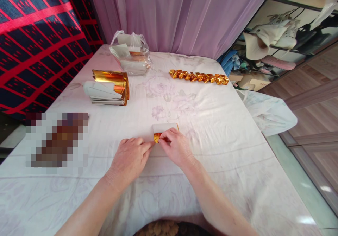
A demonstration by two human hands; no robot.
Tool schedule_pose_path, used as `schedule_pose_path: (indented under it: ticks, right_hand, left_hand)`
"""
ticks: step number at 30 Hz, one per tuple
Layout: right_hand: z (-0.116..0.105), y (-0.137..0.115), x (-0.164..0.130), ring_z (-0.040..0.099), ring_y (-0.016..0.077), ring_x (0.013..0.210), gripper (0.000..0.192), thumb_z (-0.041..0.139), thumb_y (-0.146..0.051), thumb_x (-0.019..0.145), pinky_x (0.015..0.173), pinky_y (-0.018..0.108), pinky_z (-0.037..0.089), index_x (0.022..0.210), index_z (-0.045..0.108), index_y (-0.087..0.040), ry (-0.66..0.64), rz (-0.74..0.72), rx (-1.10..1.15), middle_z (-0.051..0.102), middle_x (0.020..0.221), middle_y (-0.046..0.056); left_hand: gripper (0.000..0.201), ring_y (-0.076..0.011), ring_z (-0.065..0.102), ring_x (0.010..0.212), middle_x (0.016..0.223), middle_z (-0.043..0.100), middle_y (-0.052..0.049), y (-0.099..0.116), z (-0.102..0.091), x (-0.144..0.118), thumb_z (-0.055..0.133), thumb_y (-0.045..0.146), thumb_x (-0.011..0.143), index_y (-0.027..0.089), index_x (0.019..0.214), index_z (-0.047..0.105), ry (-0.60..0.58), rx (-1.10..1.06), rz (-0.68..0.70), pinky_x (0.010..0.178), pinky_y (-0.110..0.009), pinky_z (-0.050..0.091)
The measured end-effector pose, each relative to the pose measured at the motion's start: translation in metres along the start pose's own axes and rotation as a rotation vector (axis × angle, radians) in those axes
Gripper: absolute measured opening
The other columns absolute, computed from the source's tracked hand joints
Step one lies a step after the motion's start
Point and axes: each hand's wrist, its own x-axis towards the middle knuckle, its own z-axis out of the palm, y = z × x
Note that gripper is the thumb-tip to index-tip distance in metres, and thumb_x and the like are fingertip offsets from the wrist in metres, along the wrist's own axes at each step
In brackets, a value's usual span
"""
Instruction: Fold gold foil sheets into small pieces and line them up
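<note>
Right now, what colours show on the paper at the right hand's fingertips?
Pale grey-white and shiny gold; the paper shows in the head view.

This looks like a room in a home. A tabletop draped in white cloth printed with pale mauve flowers (200, 120) stands against a long, pleated purple curtain (169, 14). On the left hangs fabric patterned in navy and bright red (31, 49); on the right, dark-edged open shelving (295, 4) holds an off-white brimmed cap (256, 46) and bunched blue cloth (231, 63), beside wood-grain brown panels (311, 113).
</note>
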Motion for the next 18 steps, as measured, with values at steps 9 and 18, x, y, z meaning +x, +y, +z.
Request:
schedule_pose_path:
  ticks: [9, 18]
  right_hand:
    - [-0.003, -0.015, 0.005, 0.058, 0.0171, 0.081, 0.01, 0.071, -0.027, 0.082, 0.067, 0.027, 0.037, 0.077, 0.064, -0.022, -0.085, 0.084, -0.129, 0.063, 0.086, 0.001]
    - [0.0, -0.01, 0.007, 0.056, 0.0155, 0.078, 0.009, 0.073, -0.023, 0.08, 0.067, 0.027, 0.038, 0.077, 0.064, -0.022, -0.071, 0.084, -0.062, 0.061, 0.084, 0.0]
  left_hand:
    - [0.034, -0.0206, 0.067, 0.092, 0.097, 0.074, -0.002, -0.008, 0.004, 0.007, 0.039, 0.023, 0.098, 0.027, 0.113, 0.07, 0.078, -0.171, -0.025, 0.084, -0.039, 0.044]
    - [0.04, -0.0203, 0.065, 0.082, 0.081, 0.068, -0.002, -0.009, 0.007, 0.01, 0.042, 0.015, 0.092, 0.029, 0.117, 0.07, 0.074, -0.024, 0.019, 0.076, -0.036, 0.043]
